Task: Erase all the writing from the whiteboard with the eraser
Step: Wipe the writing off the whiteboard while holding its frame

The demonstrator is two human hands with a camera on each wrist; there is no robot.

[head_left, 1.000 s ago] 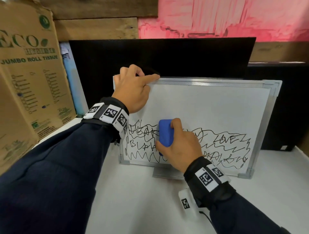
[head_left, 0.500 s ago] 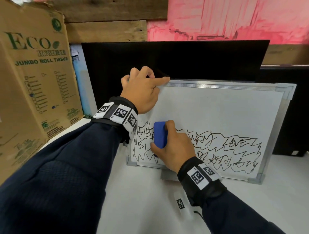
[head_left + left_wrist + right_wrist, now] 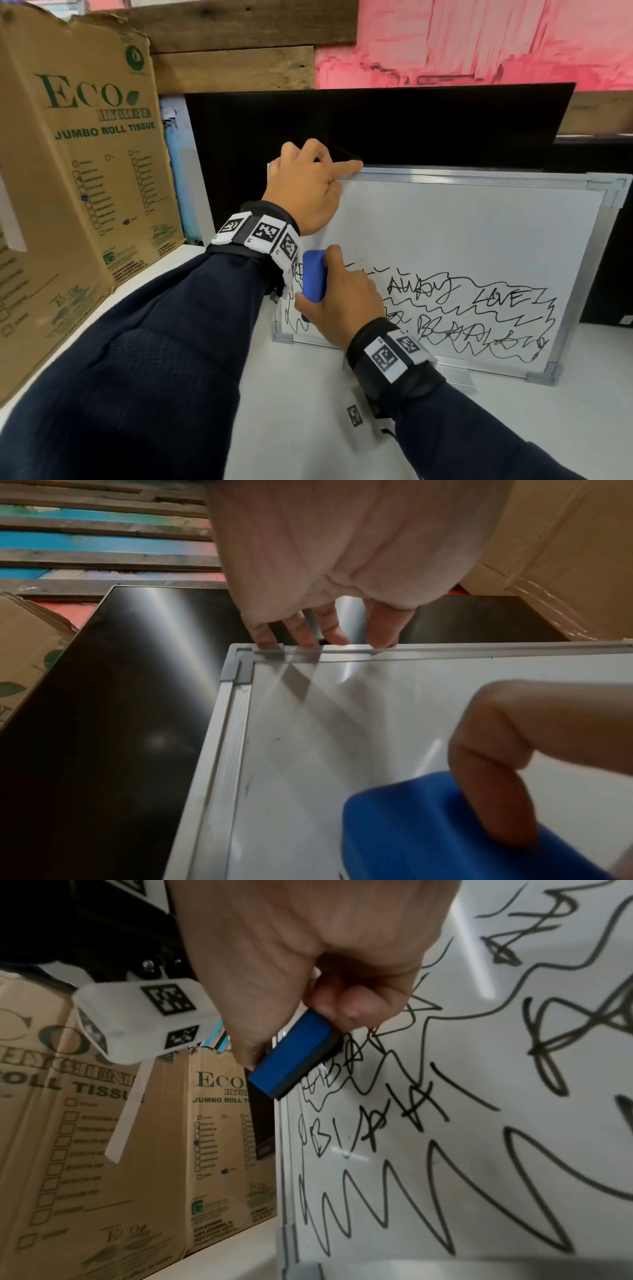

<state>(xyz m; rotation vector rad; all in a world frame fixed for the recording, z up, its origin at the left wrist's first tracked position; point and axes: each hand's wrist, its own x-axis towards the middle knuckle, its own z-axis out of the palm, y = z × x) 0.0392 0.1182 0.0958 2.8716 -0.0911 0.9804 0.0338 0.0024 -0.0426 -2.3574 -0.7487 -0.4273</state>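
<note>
A silver-framed whiteboard (image 3: 479, 233) stands upright on the white table, its lower half covered in black scribbled writing (image 3: 507, 301). My left hand (image 3: 305, 188) grips the board's top left corner, fingers curled over the frame (image 3: 308, 631). My right hand (image 3: 342, 301) holds a blue eraser (image 3: 313, 275) against the writing near the board's left edge. In the right wrist view the eraser (image 3: 294, 1053) has a dark felt side pressed to the board (image 3: 445, 1150). The left wrist view shows the eraser (image 3: 445, 831) under a right fingertip.
A tall cardboard tissue box (image 3: 68, 171) stands at the left. A black panel (image 3: 376, 126) leans behind the whiteboard, with wooden planks and a pink painted wall above. The white table (image 3: 308, 411) stretches in front of the board.
My right hand has slid the eraser leftward across the writing toward the board's left edge, and some writing where it passed is gone. The left hand kept its grip on the top corner.
</note>
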